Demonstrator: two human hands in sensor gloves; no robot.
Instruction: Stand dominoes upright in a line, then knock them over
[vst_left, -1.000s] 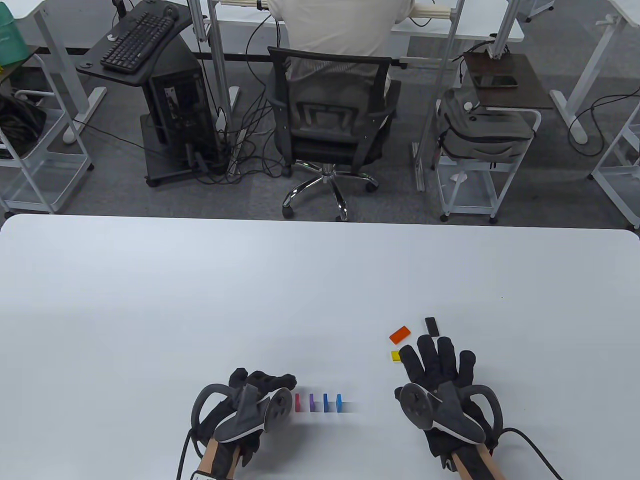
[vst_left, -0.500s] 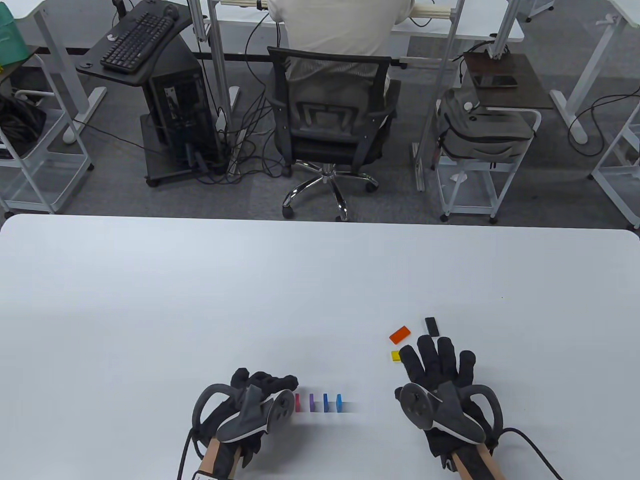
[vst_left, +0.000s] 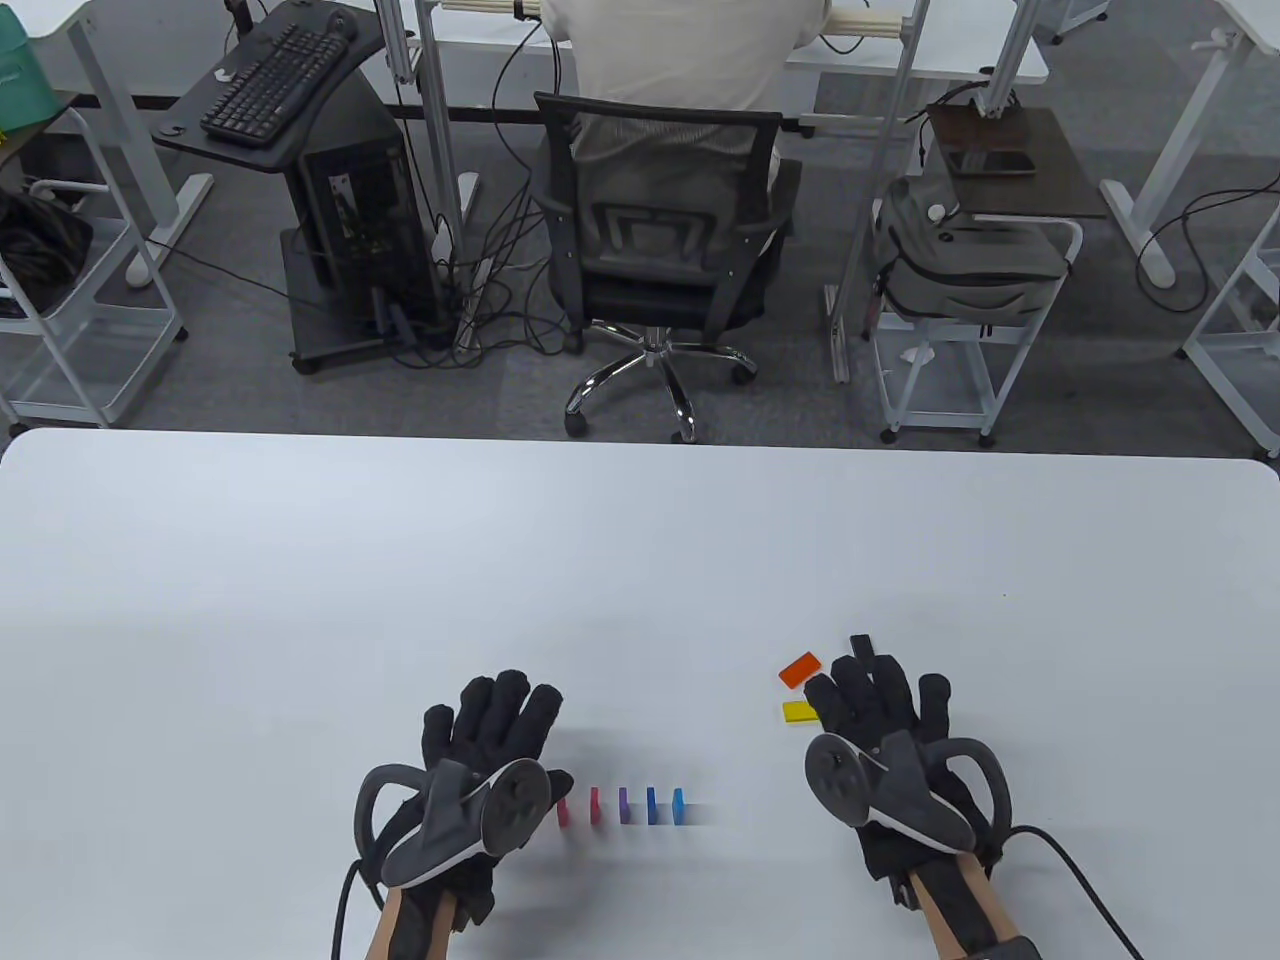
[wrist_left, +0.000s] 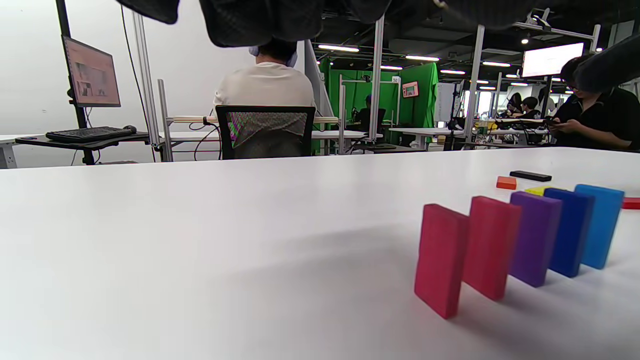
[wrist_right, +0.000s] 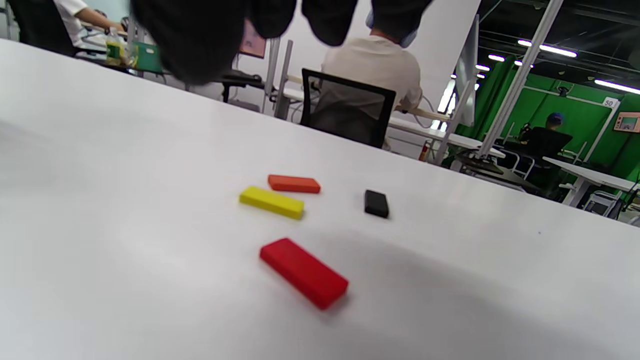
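Five dominoes (wrist_left: 515, 245) stand right of the empty, relaxed left hand (vst_left: 470, 780); four lie beneath the outstretched, empty right hand (vst_left: 880, 750).

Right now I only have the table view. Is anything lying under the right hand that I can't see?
Observer: Yes. The right wrist view shows a red domino lying flat below the right hand, with no finger on it.
Operator: Is the left hand touching the pink domino nearest to it?
Observer: No. In the left wrist view that domino stands upright and free, and the gloved fingers hang at the top edge, well clear of it.
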